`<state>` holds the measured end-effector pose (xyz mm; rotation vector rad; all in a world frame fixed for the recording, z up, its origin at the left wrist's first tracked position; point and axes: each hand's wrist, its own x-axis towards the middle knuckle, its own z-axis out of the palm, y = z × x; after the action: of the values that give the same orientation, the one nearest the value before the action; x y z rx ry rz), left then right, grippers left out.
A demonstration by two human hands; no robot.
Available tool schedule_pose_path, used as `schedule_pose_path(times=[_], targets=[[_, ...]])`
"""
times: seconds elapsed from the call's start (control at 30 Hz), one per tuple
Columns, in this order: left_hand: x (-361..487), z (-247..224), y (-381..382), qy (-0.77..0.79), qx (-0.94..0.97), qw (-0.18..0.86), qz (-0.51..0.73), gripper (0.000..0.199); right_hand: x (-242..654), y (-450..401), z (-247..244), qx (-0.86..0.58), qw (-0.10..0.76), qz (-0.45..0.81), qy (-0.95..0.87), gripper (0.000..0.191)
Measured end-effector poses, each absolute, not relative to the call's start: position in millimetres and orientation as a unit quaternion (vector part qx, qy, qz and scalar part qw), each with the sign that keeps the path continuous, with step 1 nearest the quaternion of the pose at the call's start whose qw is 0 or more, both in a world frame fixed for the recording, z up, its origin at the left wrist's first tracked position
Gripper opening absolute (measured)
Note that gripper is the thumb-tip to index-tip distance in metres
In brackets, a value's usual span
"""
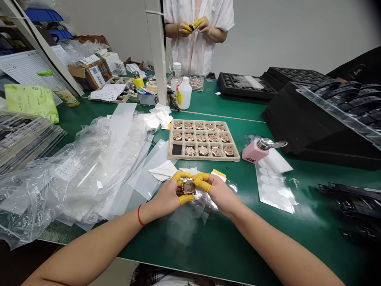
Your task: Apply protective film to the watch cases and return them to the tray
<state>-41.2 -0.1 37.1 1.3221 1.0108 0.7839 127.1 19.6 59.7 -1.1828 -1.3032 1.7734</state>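
A round rose-gold watch head (189,186), without a strap, is held up over the near part of the table. My left hand (165,198) grips it from the left, fingers above and thumb below, with yellow finger cots on. At its upper right edge, the yellow-tipped fingers of my right hand (218,190) are pinched together against the case. Whether something small is between them is hidden. Just beyond stands a beige compartment tray (173,160) with rows of similar watch heads; its near-left compartment shows only a dark bottom. White wipes (163,171) and clear film (205,200) lie around my hands.
Clear plastic bags (80,174) cover the left. A pink pump bottle (255,151) and a sticker sheet (272,186) lie right of the tray. Black boxes (315,131) and dark straps (357,202) occupy the right. Across the table, a co-worker (195,43) holds a small dark object.
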Motion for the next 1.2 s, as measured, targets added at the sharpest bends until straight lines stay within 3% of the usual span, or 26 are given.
schedule_pose_path(times=[0.43, 0.57, 0.63, 0.73, 0.83, 0.93, 1.0, 1.13, 1.2], targets=[[-41, 35, -1, 0.415, 0.567, 0.62, 0.35, 0.045, 126, 18, 52, -0.464, 0.314, 0.623, -0.546, 0.017], [-41, 33, 0, 0.418, 0.542, 0.64, 0.35, 0.046, 136, 20, 54, -0.513, 0.281, 0.473, -0.659, 0.015], [-41, 31, 2, 0.414, 0.524, 0.658, 0.349, 0.046, 150, 25, 51, -0.548, 0.244, 0.313, -0.736, 0.019], [-40, 26, 6, 0.396, 0.502, 0.689, 0.34, 0.047, 176, 35, 38, -0.605, 0.121, 0.103, -0.78, 0.022], [-38, 20, 10, 0.39, 0.5, 0.699, 0.33, 0.047, 194, 41, 25, -0.639, 0.023, 0.061, -0.767, 0.022], [-34, 13, 11, 0.399, 0.503, 0.695, 0.323, 0.049, 193, 36, 26, -0.659, -0.004, 0.075, -0.748, 0.014], [-32, 10, 11, 0.406, 0.509, 0.685, 0.328, 0.05, 183, 27, 32, -0.652, 0.029, 0.097, -0.752, 0.013], [-29, 7, 9, 0.398, 0.511, 0.677, 0.349, 0.047, 157, 4, 38, -0.522, 0.193, 0.152, -0.817, 0.016], [-29, 6, 8, 0.387, 0.513, 0.68, 0.352, 0.046, 146, -3, 33, -0.477, 0.207, 0.144, -0.842, 0.018]])
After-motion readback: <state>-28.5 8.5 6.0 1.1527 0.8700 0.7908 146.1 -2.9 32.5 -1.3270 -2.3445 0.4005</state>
